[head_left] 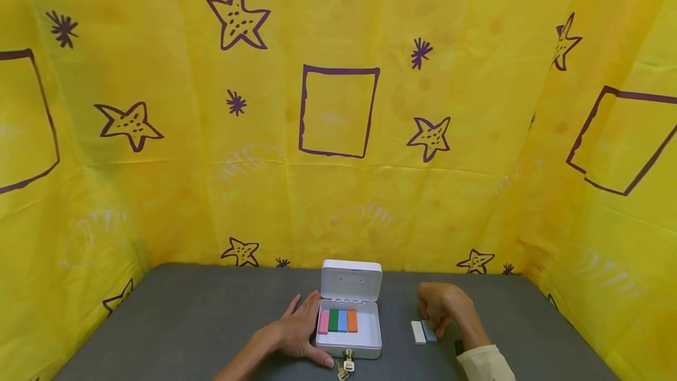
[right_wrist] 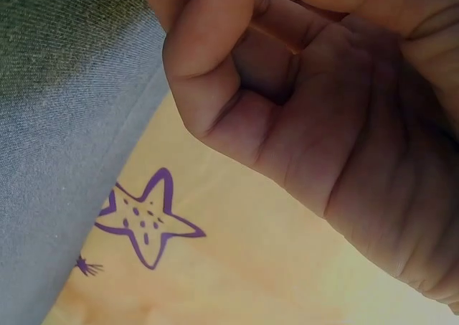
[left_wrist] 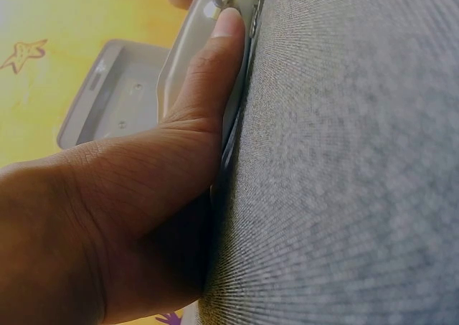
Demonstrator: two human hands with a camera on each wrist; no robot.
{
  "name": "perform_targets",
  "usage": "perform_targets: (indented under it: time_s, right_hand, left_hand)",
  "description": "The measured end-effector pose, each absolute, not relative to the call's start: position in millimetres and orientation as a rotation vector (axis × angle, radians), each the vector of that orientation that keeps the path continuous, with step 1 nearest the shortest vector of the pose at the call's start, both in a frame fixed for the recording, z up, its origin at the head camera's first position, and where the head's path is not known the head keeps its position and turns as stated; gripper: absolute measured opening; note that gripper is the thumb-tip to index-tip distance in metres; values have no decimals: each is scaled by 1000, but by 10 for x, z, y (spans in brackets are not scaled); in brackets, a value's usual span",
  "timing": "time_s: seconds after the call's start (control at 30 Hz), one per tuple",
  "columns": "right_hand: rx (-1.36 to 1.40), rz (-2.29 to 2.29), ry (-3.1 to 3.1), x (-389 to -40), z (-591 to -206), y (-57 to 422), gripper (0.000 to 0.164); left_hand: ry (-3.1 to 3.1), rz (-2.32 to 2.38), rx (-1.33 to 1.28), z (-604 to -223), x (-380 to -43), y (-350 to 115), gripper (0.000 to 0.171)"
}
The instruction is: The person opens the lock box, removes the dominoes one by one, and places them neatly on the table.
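Note:
A white metal cash box (head_left: 374,334) stands with its lid (head_left: 351,281) raised. Inside, along its left part, lie a pink block (head_left: 324,322), a green block (head_left: 333,320), a light blue block (head_left: 342,321) and an orange block (head_left: 352,321). My left hand (head_left: 300,329) rests against the box's left side, fingers extended, thumb along the front wall. To the right of the box, my right hand (head_left: 444,304) pinches a grey-blue block (head_left: 429,331) at the table surface. Beside that block lies a white block (head_left: 418,332). In the right wrist view my curled fingers (right_wrist: 208,38) hide the block.
Keys (head_left: 348,363) hang from the lock at the box's front, near the left thumb. The dark grey table (head_left: 211,310) meets yellow patterned curtains (head_left: 338,193) at the back and both sides.

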State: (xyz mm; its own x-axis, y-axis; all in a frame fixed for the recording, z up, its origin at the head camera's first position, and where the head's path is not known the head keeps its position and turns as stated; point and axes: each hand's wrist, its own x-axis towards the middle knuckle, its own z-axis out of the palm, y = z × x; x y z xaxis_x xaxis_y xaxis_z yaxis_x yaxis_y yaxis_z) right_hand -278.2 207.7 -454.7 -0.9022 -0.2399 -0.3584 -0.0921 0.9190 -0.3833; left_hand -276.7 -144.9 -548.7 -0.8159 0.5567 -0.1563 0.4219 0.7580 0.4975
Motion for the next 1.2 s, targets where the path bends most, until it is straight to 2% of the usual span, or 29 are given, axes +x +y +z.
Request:
perform_targets:
  time_s: [0.5, 0.83, 1.07, 1.2]
  right_hand:
    - [-243, -519, 2574, -2761, -4614, 2030, 23]
    - [-320, -395, 2636, -2806, -4383, 2036, 22]
    - [-628, -446, 2692, -2781, -4216, 1927, 44]
    - [-868, -502, 2644, -2747, -4153, 1820, 41]
  left_hand:
    - [2667, 625, 772, -5530, -2679, -1462, 139]
    - [2665, 598, 784, -5339, -2758, -1424, 143]
    - [2660, 621, 753, -5432, -2811, -1431, 144]
    - [2650, 626, 745, -5452, -2799, -1436, 142]
